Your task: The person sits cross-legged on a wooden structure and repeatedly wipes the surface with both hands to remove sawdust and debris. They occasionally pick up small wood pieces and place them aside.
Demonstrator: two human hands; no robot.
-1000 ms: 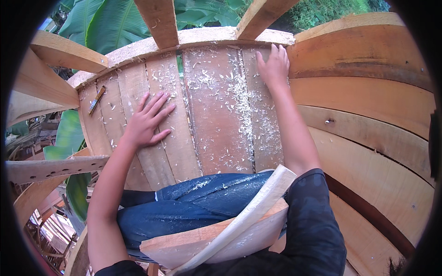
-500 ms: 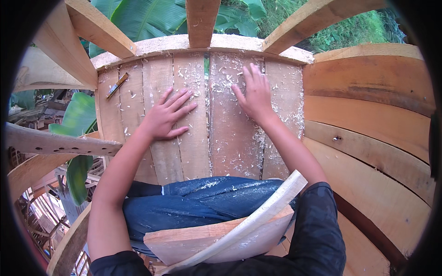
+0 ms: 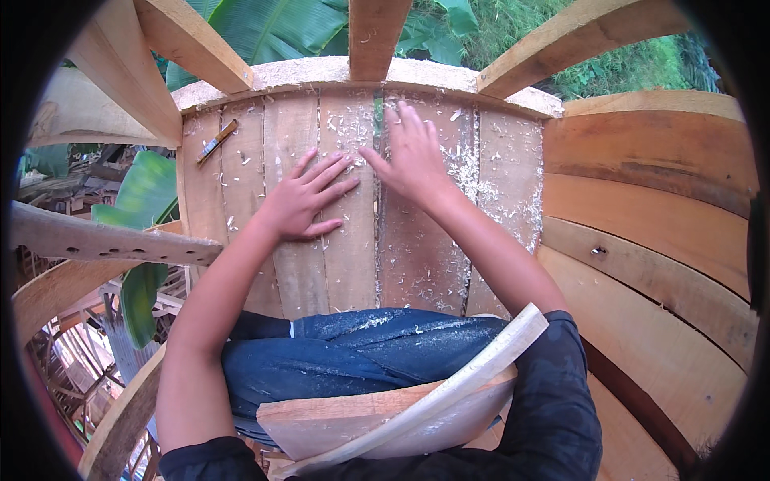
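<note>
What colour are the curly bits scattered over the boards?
The shavings are pale cream, almost white, against browner boards; the head view shows them.

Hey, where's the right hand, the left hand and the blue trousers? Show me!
Right hand (image 3: 415,163): head view, on the back of the hand.
Left hand (image 3: 300,204): head view, on the back of the hand.
Blue trousers (image 3: 361,354): head view, on the creased cloth.

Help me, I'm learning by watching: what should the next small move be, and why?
Perhaps sweep the right hand rightward over the planks: shavings lie thickly just to its right, and the hand is empty, fingers extended.
</note>
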